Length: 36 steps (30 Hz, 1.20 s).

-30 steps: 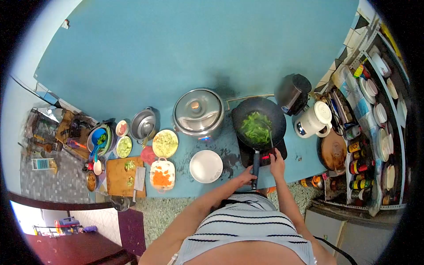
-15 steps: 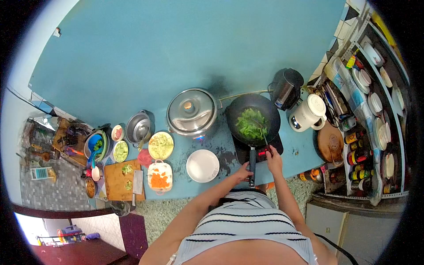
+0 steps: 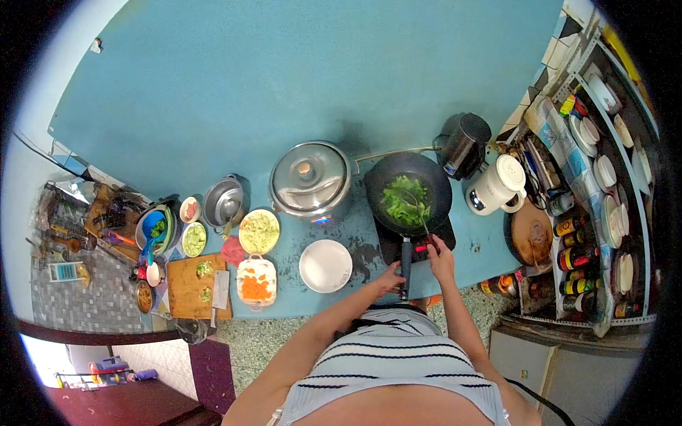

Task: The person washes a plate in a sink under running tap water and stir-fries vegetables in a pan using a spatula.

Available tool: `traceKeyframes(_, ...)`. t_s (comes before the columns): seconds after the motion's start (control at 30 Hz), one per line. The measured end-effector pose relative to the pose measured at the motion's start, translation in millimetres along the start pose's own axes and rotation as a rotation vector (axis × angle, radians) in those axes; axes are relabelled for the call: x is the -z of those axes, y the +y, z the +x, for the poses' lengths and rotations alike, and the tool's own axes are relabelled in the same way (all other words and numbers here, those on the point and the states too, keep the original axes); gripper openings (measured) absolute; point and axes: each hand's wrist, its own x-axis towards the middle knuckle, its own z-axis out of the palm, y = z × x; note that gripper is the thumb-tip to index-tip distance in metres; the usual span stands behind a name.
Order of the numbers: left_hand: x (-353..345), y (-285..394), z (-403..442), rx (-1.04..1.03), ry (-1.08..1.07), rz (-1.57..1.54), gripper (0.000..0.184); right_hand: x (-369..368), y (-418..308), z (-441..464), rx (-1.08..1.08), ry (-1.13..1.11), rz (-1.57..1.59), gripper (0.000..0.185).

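Note:
A dark wok (image 3: 376, 169) sits on a black induction cooker (image 3: 444, 234) with a lit red display. Inside it lie chopped green leafy vegetables (image 3: 399, 195). My left hand (image 3: 388, 280) is closed around the wok's black handle (image 3: 406, 255), close to the counter's front edge. With my right hand (image 3: 441, 260) I grip a thin-handled spatula (image 3: 427, 228). Its head is down among the greens and partly covered by them. Left of the wok stands a white plate (image 3: 325, 266), with nothing on it.
A lidded steel pot (image 3: 310, 177) stands behind the plate. Leftward are bowls of cut vegetables (image 3: 258, 233), a dish of carrot pieces (image 3: 257, 286), and a cutting board (image 3: 188, 284) with a cleaver (image 3: 220, 290). A white kettle (image 3: 497, 186) and shelves of jars (image 3: 575, 257) are on the right.
The greens have shifted slightly in the wok, and the spatula with my right hand has moved a little. My left hand keeps its hold on the handle.

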Motion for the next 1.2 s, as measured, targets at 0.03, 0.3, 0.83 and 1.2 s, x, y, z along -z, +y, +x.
traceKeyframes(0.03,1.1,-0.9,2.8,0.003,0.014,0.039,0.07,-2.9,8.6,-0.3,-0.028,-0.034,0.087,0.035)
traceKeyframes(0.3,-0.5,2.8,-3.1,0.017,0.056,0.087,0.07,2.6,5.5,7.7,0.048,0.111,-0.095,0.036)
traceKeyframes(0.83,-0.7,1.3,-7.5,0.014,0.041,-0.013,0.064,2.5,8.5,20.8,-0.091,0.245,-0.049,0.038)
traceKeyframes(1.2,-0.2,2.8,-8.2,0.01,0.035,-0.017,0.061,2.9,-1.1,21.8,-0.109,-0.026,0.232,0.036)
